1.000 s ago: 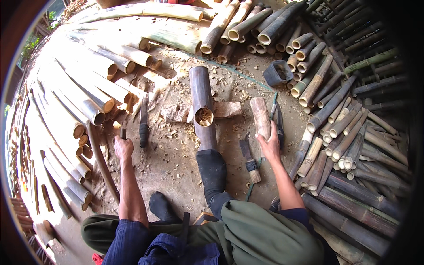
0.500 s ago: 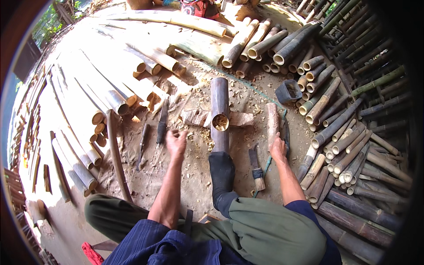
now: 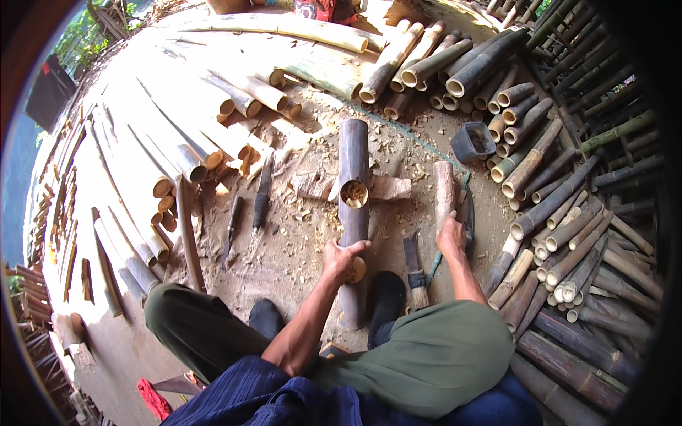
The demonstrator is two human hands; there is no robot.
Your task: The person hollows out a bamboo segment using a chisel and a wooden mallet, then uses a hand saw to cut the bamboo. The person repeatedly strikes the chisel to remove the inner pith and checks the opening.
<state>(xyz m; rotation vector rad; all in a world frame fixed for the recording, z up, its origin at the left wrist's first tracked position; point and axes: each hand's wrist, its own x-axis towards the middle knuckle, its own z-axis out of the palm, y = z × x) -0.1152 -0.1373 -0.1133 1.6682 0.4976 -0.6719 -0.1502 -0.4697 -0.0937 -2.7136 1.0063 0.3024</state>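
Note:
A dark bamboo tube [image 3: 354, 156] lies lengthwise in front of me, propped across a rough piece of wood [image 3: 391, 188]. Two round holes are cut in its upper side; wood chips fill the farther one. My left hand [image 3: 342, 260] grips the tube beside the nearer hole, thumb laid across the top. In my right hand [image 3: 450, 236] is the lower end of a short wooden club [image 3: 445, 188], its far end pointing away from me on the ground. Just left of that hand lies a broad blade with a wooden handle [image 3: 418, 280].
Two dark-handled knives [image 3: 261, 199] lie left of the tube. Cut bamboo lengths [image 3: 540, 177] are piled along the right and back; more [image 3: 188, 163] lie in sunlight at left. A dark plastic tub [image 3: 474, 143] stands at right. My dark-covered feet [image 3: 387, 298] flank the tube's near end.
My left hand has moved right and taken hold of the bamboo tube. My right foot has come off the tube onto the ground, uncovering the nearer hole. The right hand still holds the club.

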